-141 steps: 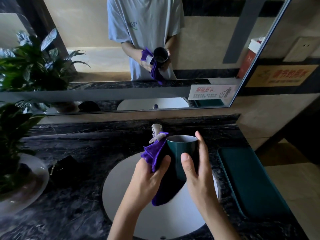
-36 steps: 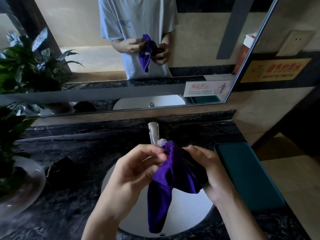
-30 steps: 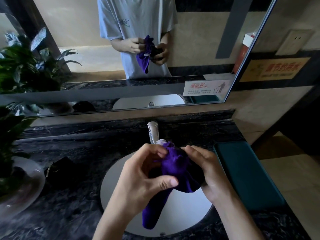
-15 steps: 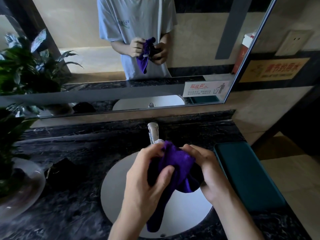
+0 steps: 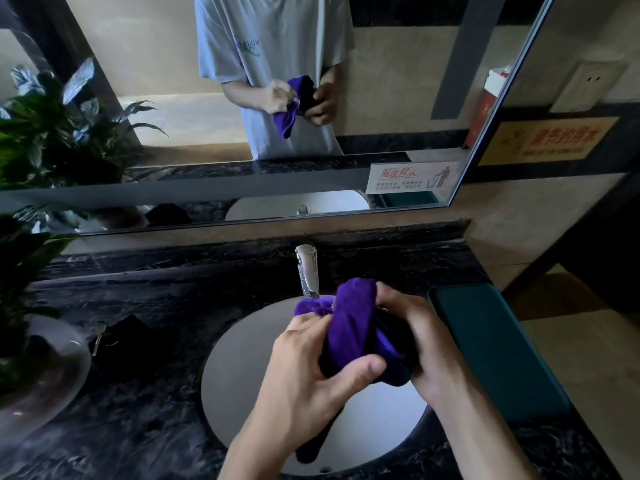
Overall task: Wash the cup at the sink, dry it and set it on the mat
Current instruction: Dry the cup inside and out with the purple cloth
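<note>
Dark veined marble forms the counter (image 5: 145, 341), glossy and streaked with pale lines, and a round white basin (image 5: 239, 368) is sunk into it, smooth and matte in the dim light. At the back of the basin stands a short chrome tap (image 5: 307, 270), a tapering polished spout. To the right of the basin lies the mat (image 5: 491, 344), a long teal rectangle with rounded corners and a soft, flat surface. On the left a leafy plant (image 5: 41, 140) rises from a rounded, glassy bowl (image 5: 52, 372). Behind everything runs a wide mirror (image 5: 173, 116) in a thin metal frame, with a small white notice (image 5: 412, 176) stuck at its lower right corner.

Above the basin, both hands meet round a purple cloth (image 5: 353, 327) of plush, nubbly weave, bunched into thick folds, with one tail hanging down toward the basin below the left palm. The left hand (image 5: 311, 368) grips the cloth, fingers curled over its top and thumb pressed across the front. The right hand (image 5: 422, 344) is cupped round the cup (image 5: 398, 336), fingers wrapped over its far side. Of the cup itself only a dark sliver shows (the cloth covers nearly all of it), lying between the two hands, against the right palm and well left of the mat.
</note>
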Demonstrator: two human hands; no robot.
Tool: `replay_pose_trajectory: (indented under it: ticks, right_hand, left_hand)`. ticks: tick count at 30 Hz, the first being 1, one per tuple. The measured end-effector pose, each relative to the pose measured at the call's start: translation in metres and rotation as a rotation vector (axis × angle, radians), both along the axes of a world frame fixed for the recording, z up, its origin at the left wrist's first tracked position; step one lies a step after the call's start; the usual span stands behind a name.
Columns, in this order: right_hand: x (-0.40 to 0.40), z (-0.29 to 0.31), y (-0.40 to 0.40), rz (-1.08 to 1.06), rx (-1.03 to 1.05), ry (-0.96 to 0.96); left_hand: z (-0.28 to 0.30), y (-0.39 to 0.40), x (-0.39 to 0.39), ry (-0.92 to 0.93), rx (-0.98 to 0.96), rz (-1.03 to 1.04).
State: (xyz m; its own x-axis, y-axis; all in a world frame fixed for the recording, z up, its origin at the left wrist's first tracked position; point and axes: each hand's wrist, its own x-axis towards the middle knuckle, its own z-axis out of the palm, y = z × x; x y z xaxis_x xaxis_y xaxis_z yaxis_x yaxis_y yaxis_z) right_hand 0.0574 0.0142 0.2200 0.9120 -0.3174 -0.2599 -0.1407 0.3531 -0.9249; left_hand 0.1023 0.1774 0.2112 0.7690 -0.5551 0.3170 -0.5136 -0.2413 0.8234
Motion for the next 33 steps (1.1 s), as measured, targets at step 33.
replay_pose_trajectory:
  ticks: [33]
  right_hand:
    - [-0.014,0.001,0.017,0.159,-0.633,-0.182]
  left_hand:
    - [0.015,0.016,0.005,0.532,-0.247,-0.054]
